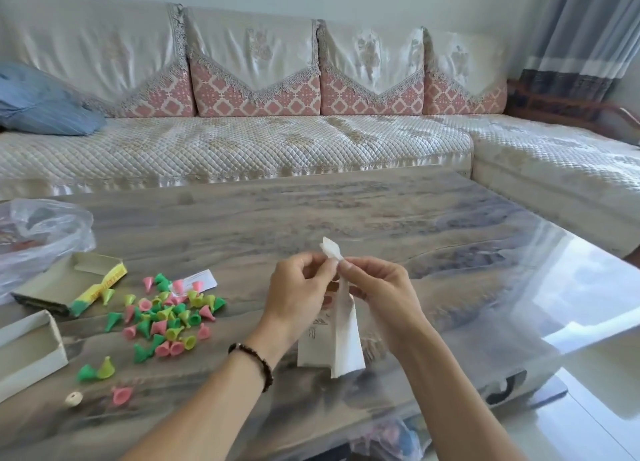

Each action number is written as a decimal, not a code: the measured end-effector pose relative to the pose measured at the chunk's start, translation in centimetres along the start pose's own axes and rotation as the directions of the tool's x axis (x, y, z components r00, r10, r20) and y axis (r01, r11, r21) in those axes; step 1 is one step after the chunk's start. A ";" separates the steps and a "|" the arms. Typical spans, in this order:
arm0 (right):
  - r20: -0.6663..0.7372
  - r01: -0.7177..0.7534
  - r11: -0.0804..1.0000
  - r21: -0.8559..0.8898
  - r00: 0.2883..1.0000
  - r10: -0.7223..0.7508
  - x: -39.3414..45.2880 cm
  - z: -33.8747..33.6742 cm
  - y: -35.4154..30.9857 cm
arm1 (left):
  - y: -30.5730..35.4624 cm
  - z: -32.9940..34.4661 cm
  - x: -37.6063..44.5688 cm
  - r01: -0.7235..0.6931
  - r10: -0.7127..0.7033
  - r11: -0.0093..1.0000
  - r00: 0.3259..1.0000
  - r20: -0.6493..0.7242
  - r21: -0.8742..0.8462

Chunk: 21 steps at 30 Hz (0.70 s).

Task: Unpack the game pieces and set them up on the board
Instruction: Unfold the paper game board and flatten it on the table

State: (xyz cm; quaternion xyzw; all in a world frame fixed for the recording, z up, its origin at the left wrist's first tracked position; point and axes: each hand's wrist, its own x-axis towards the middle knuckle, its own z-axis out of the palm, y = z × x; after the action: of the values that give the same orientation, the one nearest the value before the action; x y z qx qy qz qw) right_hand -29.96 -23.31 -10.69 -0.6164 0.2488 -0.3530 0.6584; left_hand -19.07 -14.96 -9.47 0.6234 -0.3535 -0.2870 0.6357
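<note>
At table centre, both hands hold a folded white paper sheet (341,336) up off the table (398,218). Left hand (298,294) and right hand (381,291) each pinch its top edge, fingertips nearly touching; the rest hangs down, some print visible. At 9 o'clock from the hands: loose pile of pink, green and yellow cone pieces (169,317) on the table. At 10 o'clock beyond them, open box tray (65,284), plastic bag (38,239) behind. Box lid (27,350) at far left edge.

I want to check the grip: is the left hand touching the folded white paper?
Touching. The head view shows the left hand pinching the folded white paper near its top.
</note>
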 end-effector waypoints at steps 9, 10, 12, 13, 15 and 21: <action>0.077 -0.125 0.971 0.203 0.991 0.111 0.2 -0.4 -0.6 | 0.2 -0.7 0.2 0.058 -0.054 0.993 0.998 0.042 -0.104; 0.086 -0.118 0.975 0.188 0.991 0.104 0.2 -0.4 -0.8 | 0.5 -0.7 0.1 0.053 -0.047 0.992 0.997 0.058 -0.114; 0.102 -0.111 0.983 0.147 0.990 0.097 0.3 -0.4 -1.3 | 0.9 -0.6 0.0 0.017 -0.014 0.997 0.999 0.040 -0.078; 0.107 -0.116 0.984 0.133 0.989 0.102 0.3 -0.4 -1.4 | 1.0 -0.5 0.0 0.004 -0.003 0.998 1.000 0.015 -0.062; 0.111 -0.136 0.979 0.148 0.986 0.120 0.4 -0.4 -1.7 | 1.4 -0.3 0.0 -0.004 0.003 0.999 1.000 -0.018 -0.053; 0.040 -0.126 0.918 0.377 0.992 0.120 0.6 -1.2 -2.3 | 1.6 -0.2 0.9 -0.003 0.000 0.997 0.999 -0.036 -0.081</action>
State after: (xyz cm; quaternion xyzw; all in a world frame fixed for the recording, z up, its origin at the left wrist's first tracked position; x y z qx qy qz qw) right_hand -30.88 -24.56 -8.47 -0.4637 0.2091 -0.3472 0.7879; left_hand -18.48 -15.51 -7.84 0.6019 -0.3306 -0.2894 0.6669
